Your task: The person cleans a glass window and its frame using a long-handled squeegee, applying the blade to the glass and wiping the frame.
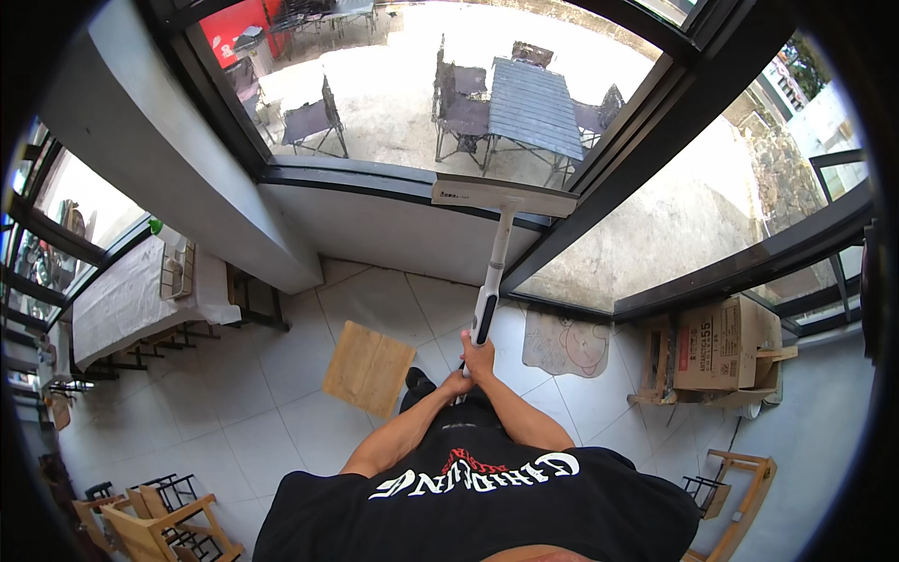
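Both of my hands grip the long white handle of a window squeegee [489,295], which points away from me toward the window. My right hand [480,358] is the upper one, just below the handle's dark inset. Lower down, near my waist, my left hand [458,383] is closed around the handle's end. The wide pale squeegee head [504,197] lies across the lower right corner of the window pane [379,98], overlapping the dark window frame [351,177]. Whether its blade touches the glass I cannot tell.
A square wooden stool [369,368] stands by my left foot. Right of me are a doormat [566,342] and a cardboard box [711,348] near the glass door. A cloth-covered table [126,298] is at left. Wooden furniture [161,520] stands behind left. Outdoor furniture shows through the glass.
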Tool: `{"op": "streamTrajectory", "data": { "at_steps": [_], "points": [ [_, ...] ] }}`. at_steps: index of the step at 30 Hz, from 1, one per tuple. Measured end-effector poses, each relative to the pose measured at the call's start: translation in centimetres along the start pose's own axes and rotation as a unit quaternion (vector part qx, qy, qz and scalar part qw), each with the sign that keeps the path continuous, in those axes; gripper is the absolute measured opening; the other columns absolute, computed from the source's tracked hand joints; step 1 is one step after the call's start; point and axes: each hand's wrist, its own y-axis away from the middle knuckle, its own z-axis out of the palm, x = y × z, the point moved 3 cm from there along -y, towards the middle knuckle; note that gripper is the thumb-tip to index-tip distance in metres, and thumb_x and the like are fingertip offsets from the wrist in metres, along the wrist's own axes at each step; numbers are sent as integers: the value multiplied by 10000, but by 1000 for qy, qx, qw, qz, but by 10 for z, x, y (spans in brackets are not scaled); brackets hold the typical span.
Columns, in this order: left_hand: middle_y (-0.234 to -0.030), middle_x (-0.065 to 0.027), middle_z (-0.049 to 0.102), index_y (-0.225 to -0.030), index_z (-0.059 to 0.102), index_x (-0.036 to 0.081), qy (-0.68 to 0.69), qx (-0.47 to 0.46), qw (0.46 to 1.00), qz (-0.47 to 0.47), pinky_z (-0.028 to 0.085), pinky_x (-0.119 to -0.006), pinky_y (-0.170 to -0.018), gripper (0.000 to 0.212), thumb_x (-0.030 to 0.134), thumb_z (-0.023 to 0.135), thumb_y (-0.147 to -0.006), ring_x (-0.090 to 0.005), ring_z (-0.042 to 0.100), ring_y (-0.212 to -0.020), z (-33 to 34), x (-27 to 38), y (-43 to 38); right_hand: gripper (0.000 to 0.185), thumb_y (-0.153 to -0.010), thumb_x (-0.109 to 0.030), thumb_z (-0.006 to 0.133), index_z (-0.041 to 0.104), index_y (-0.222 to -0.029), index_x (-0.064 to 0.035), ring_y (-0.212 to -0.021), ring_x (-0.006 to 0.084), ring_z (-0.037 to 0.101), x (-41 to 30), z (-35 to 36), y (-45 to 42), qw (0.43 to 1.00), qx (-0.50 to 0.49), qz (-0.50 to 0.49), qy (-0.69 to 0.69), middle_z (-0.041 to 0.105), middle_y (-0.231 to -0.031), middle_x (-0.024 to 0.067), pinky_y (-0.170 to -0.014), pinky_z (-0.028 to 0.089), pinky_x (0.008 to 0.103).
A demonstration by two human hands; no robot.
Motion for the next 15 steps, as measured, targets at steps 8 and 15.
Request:
{"op": "streamTrajectory", "data": {
  "at_steps": [8, 15],
  "points": [
    [-614, -24, 547, -995, 573, 80, 4, -44, 999, -11, 319, -312, -394, 365, 424, 621, -879, -122, 459, -444, 25, -15, 10, 513, -821, -465, 739, 619, -838, 33, -472, 164, 600, 60, -7, -12, 990, 67, 57, 114, 602, -612, 66, -399, 482, 305],
    [-545, -16, 499, -1044, 536, 75, 40, -44, 997, -46, 282, -297, -355, 375, 417, 580, -895, -118, 418, -386, 8, -37, 2, 446, -839, -376, 743, 632, -900, 52, -523, 170, 619, 37, 10, 15, 999, -1, 39, -19, 613, -660, 81, -427, 528, 310]
  ]
}}
